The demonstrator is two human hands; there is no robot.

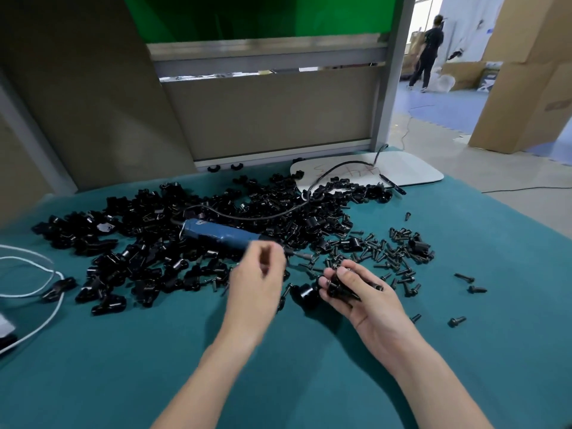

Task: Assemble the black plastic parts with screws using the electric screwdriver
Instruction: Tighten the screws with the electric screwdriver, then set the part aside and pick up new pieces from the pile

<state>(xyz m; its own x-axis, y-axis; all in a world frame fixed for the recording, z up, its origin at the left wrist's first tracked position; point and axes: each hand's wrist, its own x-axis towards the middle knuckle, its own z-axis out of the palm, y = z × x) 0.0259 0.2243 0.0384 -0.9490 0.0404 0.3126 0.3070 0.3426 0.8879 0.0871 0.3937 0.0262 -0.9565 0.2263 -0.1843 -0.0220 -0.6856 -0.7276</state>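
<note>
Black plastic parts (161, 230) lie heaped on the desk (123, 351), screws (387, 252) loose beside them, the electric screwdriver (216, 235) resting on the heap. My right hand (368, 301) grips one part (339, 291). My left hand (257, 274) is blurred, so I cannot tell its grip. I judge most of the work is still to do.

Single head-worn wide-angle view, looking forward and down, close over the teal worktop (309, 382); partition and floor beyond
</note>
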